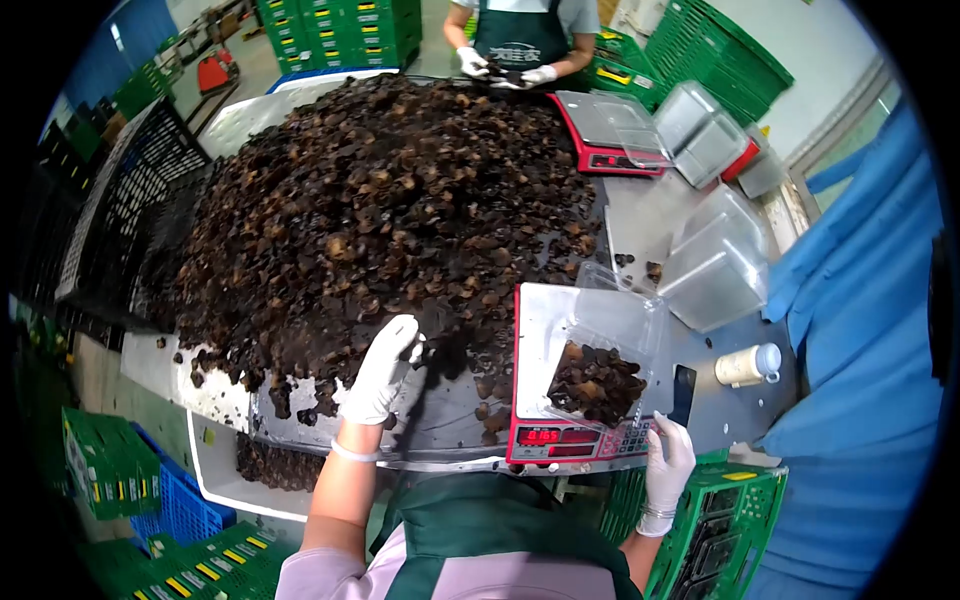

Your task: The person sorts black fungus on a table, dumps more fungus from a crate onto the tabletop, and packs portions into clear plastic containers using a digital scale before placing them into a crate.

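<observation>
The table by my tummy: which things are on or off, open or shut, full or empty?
Near scale: on, red numbers lit.
Clear box on it: open, partly filled with dark brown pieces.
Bottle: cap on; can't tell how full.
Far scale: can't tell if it's on.
Left hand: gloved, by the big pile.
Right hand: gloved, by the near scale's corner.

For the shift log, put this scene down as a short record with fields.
Left hand: white-gloved, at the near edge of the dark brown pile
Right hand: white-gloved, beside the keypad corner of the near scale
On near scale: open clear box with dark pieces
Far side: co-worker, gloved
Right side: bottle, pale blue cap
</observation>
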`<state>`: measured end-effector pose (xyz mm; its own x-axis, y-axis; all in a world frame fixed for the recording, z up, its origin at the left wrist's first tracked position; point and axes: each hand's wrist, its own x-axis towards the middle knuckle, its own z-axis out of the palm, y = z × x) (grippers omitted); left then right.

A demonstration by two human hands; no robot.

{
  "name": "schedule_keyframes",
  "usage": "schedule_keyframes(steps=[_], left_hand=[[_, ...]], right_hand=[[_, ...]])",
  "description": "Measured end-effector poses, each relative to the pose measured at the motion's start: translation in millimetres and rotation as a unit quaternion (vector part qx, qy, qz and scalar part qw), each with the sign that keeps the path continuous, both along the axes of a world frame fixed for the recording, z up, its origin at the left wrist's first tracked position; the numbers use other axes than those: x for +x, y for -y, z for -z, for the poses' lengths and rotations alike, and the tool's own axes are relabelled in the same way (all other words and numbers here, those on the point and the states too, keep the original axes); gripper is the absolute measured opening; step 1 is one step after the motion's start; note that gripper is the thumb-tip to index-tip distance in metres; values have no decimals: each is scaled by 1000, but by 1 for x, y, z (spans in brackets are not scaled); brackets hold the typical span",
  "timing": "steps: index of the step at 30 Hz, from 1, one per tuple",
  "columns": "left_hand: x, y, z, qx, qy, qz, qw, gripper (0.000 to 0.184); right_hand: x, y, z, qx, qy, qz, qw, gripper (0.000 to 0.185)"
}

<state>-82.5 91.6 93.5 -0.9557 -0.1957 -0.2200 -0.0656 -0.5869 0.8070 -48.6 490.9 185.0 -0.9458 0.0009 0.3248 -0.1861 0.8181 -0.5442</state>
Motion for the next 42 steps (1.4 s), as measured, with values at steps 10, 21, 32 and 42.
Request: schedule_keyframes(steps=[10,21,32,42], left_hand=[[-34,-156,-56,-720,-320,132,601,21],[4,-55,-30,-821,-120,46,556,38],[9,-143,-8,-151,41,281,947,44],[16,-141,-18,-112,70,266,955,31]], right_hand=[[13,-5,-2,4,-32,5,999,24],[16,-42,10,-125,6,68,990,21],[-131,-20,57,-443,134,-19,886,38],[-9,-28,69,-275,263,18,925,28]])
